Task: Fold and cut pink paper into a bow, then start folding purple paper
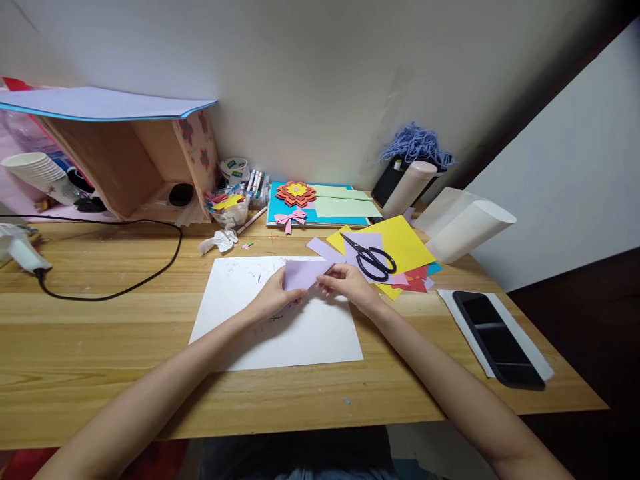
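Observation:
A piece of light purple paper [306, 273] is held up over a white sheet [230, 347] that bears scattered ink marks. My left hand [276, 293] grips its left side, thumb in front and fingers behind. At its right corner, my right hand [345, 283] pinches the edge between thumb and fingers. Black-handled scissors [371, 259] lie on coloured paper just beyond my right hand, blades pointing back left. Under and around them are a yellow sheet [403, 241], purple pieces and red scraps [417, 280].
A glue gun [27, 253] with a black cable lies left, near an open box [115, 160]. Behind are a tub of scraps [233, 210], markers [257, 183] and a blue folder with a paper flower [296, 193]. A phone [497, 340] lies right, beside rolled paper [470, 230].

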### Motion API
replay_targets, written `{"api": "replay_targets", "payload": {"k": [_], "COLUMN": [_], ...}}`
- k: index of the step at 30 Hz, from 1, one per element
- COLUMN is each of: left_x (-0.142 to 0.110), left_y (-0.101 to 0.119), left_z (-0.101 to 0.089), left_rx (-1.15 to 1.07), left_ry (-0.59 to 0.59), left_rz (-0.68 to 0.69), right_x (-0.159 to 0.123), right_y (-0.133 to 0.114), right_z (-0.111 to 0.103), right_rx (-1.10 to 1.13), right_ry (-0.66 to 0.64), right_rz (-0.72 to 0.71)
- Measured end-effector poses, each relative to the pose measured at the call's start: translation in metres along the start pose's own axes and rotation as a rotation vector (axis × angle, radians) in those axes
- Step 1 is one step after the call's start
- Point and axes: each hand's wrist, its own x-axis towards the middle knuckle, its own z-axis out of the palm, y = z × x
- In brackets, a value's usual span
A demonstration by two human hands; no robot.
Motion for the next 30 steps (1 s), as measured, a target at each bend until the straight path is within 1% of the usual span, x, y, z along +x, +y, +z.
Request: {"api": "replay_targets", "payload": {"k": [2,4,7,10,12,15,18,22,24,26,28,30], "left_x": [-0.001,-0.002,-0.002,-0.002,-0.001,0.0,0.001,0.002,0.003,0.003,0.003,0.003], "left_y": [0.002,0.003,0.001,-0.001,0.0,0.001,0.002,0.002,0.002,0.003,0.003,0.003], "left_z": [0.001,0.002,0.002,0.002,0.001,-0.002,-0.006,-0.009,-0.01,-0.011,-0.012,-0.013], "left_rx": [0.022,0.047,0.085,0.152,0.175,0.159,0.143,0.107,0.086,0.088,0.117,0.156], "left_ry": [0.005,0.007,-0.009,-0.002,0.001,-0.009,-0.001,0.005,-0.002,-0.01,-0.008,-0.008], "left_rz": [-0.001,0.012,0.059,0.103,0.116,0.081,0.034,-0.002,-0.022,-0.028,0.005,0.045], "right_x": [-0.003,-0.005,-0.006,-0.004,-0.003,0.0,0.003,0.007,0.008,0.008,0.008,0.006], "right_y": [-0.002,-0.001,0.002,0.005,0.005,0.002,-0.002,-0.007,-0.009,-0.01,-0.011,-0.01], "right_z": [0.005,0.011,0.017,0.016,0.012,0.001,-0.014,-0.031,-0.037,-0.038,-0.036,-0.029], "right_rx": [-0.017,-0.026,-0.026,-0.05,-0.094,-0.139,-0.14,-0.141,-0.121,-0.075,-0.051,-0.088], "right_ry": [-0.069,-0.1,-0.102,-0.101,-0.087,-0.036,0.021,0.107,0.174,0.204,0.157,0.042], "right_rz": [0.029,0.046,0.07,0.087,0.078,0.065,0.067,0.029,0.02,-0.005,-0.021,-0.017]}}
